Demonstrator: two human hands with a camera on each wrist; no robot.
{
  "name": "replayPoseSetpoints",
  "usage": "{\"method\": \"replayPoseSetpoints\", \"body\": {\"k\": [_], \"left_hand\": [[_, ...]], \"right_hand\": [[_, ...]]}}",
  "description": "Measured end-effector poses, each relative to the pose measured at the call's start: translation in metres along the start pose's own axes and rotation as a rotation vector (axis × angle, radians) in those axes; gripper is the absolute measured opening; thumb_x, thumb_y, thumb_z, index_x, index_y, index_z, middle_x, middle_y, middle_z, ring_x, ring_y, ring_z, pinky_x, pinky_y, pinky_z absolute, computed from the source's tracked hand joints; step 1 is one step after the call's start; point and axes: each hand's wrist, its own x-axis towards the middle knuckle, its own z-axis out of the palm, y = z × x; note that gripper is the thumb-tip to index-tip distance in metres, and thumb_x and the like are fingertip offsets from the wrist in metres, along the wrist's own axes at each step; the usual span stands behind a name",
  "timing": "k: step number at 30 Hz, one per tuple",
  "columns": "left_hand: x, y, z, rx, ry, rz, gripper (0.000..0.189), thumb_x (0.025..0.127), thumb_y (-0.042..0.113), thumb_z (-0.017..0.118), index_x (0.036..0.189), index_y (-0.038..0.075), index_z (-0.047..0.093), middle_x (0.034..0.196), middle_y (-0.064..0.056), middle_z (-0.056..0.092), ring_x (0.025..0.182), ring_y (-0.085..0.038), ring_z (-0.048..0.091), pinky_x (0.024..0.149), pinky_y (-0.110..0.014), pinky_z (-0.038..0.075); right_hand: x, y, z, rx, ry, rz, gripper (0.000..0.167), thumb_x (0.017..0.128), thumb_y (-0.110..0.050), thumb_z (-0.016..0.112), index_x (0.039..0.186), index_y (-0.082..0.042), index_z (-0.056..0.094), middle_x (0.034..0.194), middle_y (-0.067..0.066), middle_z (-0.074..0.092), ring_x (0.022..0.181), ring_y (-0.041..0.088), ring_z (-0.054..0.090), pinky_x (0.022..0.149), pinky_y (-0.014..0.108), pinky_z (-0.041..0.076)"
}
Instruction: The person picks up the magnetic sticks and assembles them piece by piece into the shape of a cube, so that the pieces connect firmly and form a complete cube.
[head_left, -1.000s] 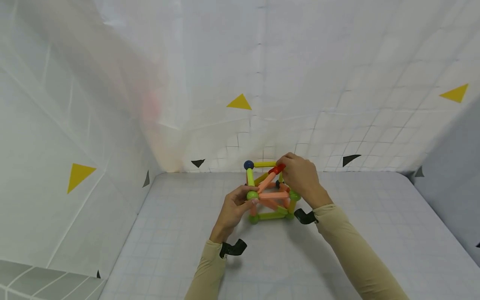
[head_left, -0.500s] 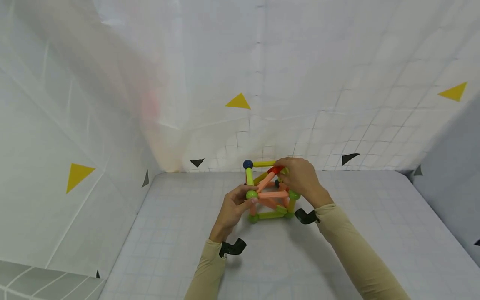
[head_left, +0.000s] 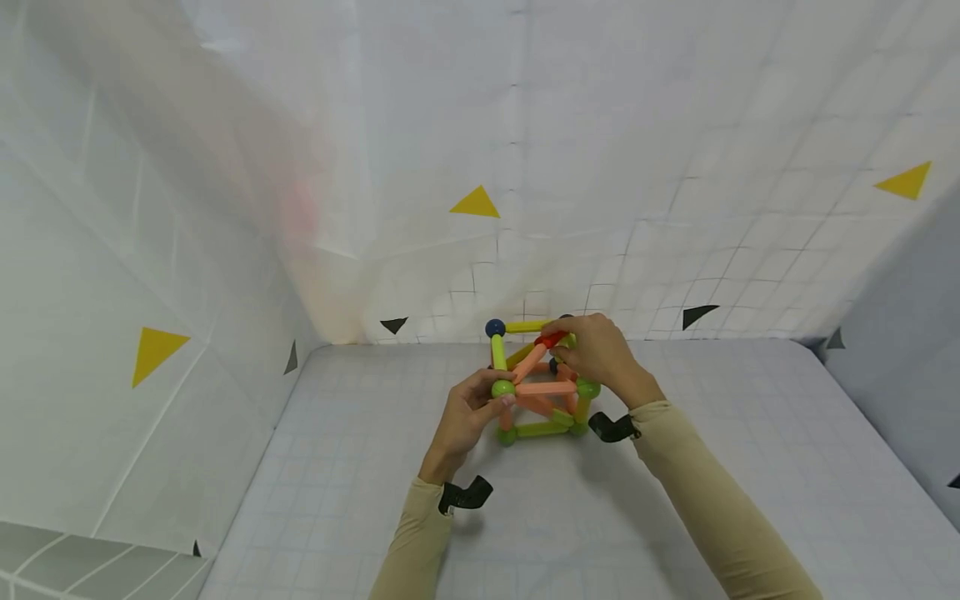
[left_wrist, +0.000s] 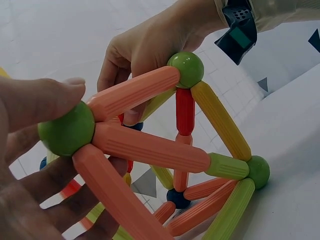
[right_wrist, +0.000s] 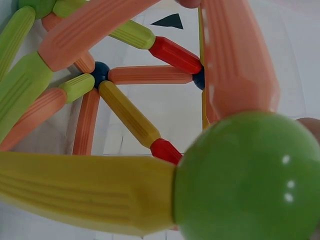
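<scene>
A cube-like frame of ridged magnetic sticks and balls stands in front of the person. My left hand [head_left: 463,423] pinches the green ball [head_left: 503,389] at its near upper left corner, thumb on one side. From that ball a salmon stick [head_left: 529,364] slants across the top to a red stick [head_left: 552,339]. The fingers and thumb of my right hand [head_left: 600,352] pinch this red stick near the far right corner. Another green ball [head_left: 588,388] marks the near right corner, large in the right wrist view. A dark blue ball [head_left: 495,327] tops the far left corner.
The frame stands on a white gridded surface [head_left: 360,467], close to the back wall [head_left: 420,267]. Side walls [head_left: 112,375] flank it, with yellow and black triangles stuck on. Dark wrist devices [head_left: 467,494] sit on both sleeves.
My right hand has shifted slightly left and down with the red stick, and a dark ball at the far right corner now shows. The left hand keeps its hold.
</scene>
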Motion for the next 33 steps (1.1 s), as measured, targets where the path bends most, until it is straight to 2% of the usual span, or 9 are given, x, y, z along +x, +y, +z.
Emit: {"method": "replayPoseSetpoints", "body": {"k": [5, 7, 11, 14, 17, 22, 33], "left_hand": [[0.0002, -0.0007, 0.0002, -0.007, -0.001, -0.003, 0.033, 0.101, 0.016, 0.073, 0.133, 0.013, 0.068, 0.13, -0.008, 0.067, 0.116, -0.021, 0.063, 0.098, -0.034, 0.052], [0.0004, -0.0009, 0.0003, -0.01, -0.003, -0.007, 0.033, 0.101, 0.016, 0.074, 0.134, 0.012, 0.068, 0.13, -0.008, 0.067, 0.116, -0.021, 0.062, 0.099, -0.034, 0.052], [0.0001, -0.0009, 0.0004, -0.01, -0.007, -0.011, 0.035, 0.101, 0.017, 0.074, 0.134, 0.013, 0.068, 0.13, -0.006, 0.067, 0.117, -0.02, 0.063, 0.1, -0.034, 0.052], [0.0, -0.0003, 0.0, -0.009, -0.006, -0.009, 0.035, 0.1, 0.017, 0.075, 0.134, 0.013, 0.068, 0.13, -0.006, 0.067, 0.117, -0.02, 0.063, 0.099, -0.033, 0.052], [0.0004, 0.0002, -0.0005, -0.013, -0.006, -0.005, 0.035, 0.1, 0.015, 0.074, 0.135, 0.012, 0.068, 0.132, -0.008, 0.067, 0.118, -0.02, 0.062, 0.1, -0.033, 0.052], [0.0005, 0.0011, -0.0005, -0.016, -0.008, -0.006, 0.035, 0.101, 0.013, 0.073, 0.135, 0.01, 0.067, 0.134, -0.013, 0.066, 0.118, -0.022, 0.062, 0.1, -0.033, 0.051], [0.0001, -0.0013, -0.0009, -0.011, -0.011, 0.017, 0.036, 0.101, 0.013, 0.074, 0.136, 0.008, 0.066, 0.131, -0.01, 0.067, 0.116, -0.018, 0.063, 0.098, -0.031, 0.052]], "right_hand": [[0.0005, 0.0019, 0.0008, 0.03, -0.002, -0.005, 0.029, 0.09, -0.008, 0.084, 0.119, -0.011, 0.08, 0.117, 0.011, 0.079, 0.103, 0.034, 0.073, 0.089, 0.051, 0.06], [0.0001, 0.003, 0.0008, 0.029, 0.012, -0.007, 0.032, 0.088, -0.009, 0.085, 0.119, -0.01, 0.079, 0.122, 0.011, 0.077, 0.108, 0.036, 0.072, 0.092, 0.054, 0.059], [-0.0028, 0.0041, -0.0001, -0.01, 0.083, 0.017, 0.041, 0.085, -0.014, 0.089, 0.124, -0.011, 0.077, 0.13, 0.013, 0.068, 0.102, 0.037, 0.071, 0.084, 0.053, 0.06], [-0.0048, 0.0031, -0.0011, -0.054, 0.128, 0.061, 0.044, 0.084, -0.019, 0.091, 0.126, -0.013, 0.077, 0.126, 0.014, 0.064, 0.093, 0.036, 0.069, 0.074, 0.05, 0.059], [-0.005, 0.0012, -0.0017, -0.093, 0.141, 0.097, 0.041, 0.084, -0.022, 0.091, 0.122, -0.012, 0.079, 0.12, 0.013, 0.066, 0.088, 0.033, 0.067, 0.071, 0.047, 0.058], [-0.0045, -0.0004, -0.0015, -0.114, 0.134, 0.111, 0.037, 0.085, -0.021, 0.09, 0.119, -0.011, 0.08, 0.116, 0.012, 0.069, 0.091, 0.032, 0.069, 0.071, 0.046, 0.059], [-0.0047, -0.0003, 0.0021, -0.094, 0.132, 0.078, 0.039, 0.085, -0.017, 0.09, 0.122, -0.008, 0.079, 0.119, 0.016, 0.072, 0.094, 0.036, 0.072, 0.073, 0.049, 0.061]]}}
